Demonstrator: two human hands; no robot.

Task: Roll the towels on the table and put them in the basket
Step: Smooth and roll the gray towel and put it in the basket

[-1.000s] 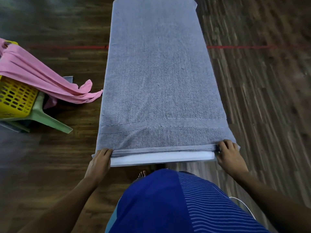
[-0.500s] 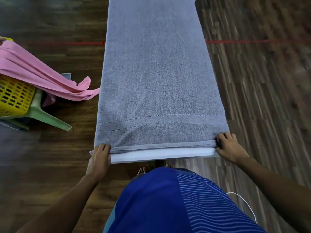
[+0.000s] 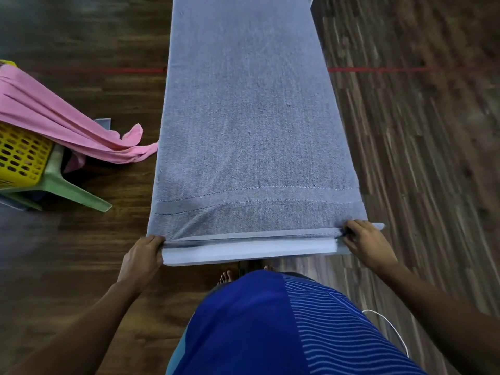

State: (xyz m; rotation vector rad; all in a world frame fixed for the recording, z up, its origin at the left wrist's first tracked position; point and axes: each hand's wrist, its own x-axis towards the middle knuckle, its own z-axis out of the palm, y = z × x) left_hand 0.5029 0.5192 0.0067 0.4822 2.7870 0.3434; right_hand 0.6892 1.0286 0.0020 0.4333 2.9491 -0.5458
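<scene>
Hands, what are they up to?

> Both at the near edge of the white flat table (image 3: 249,251). The left hand (image 3: 142,255) has its fingers curled close together over the near-left corner of the long grey terry towel (image 3: 249,125), pinching the hem. The right hand (image 3: 368,244) grips the near-right corner, fingers curled onto the hem.

And the towel?

> Flat along the tabletop, unrolled. Further off to the left, a yellow perforated plastic basket (image 3: 19,155) sits on a pale green plastic stool (image 3: 67,185), with a pink cloth towel (image 3: 54,117) draped over it, its tip just beside the grey one.
</scene>
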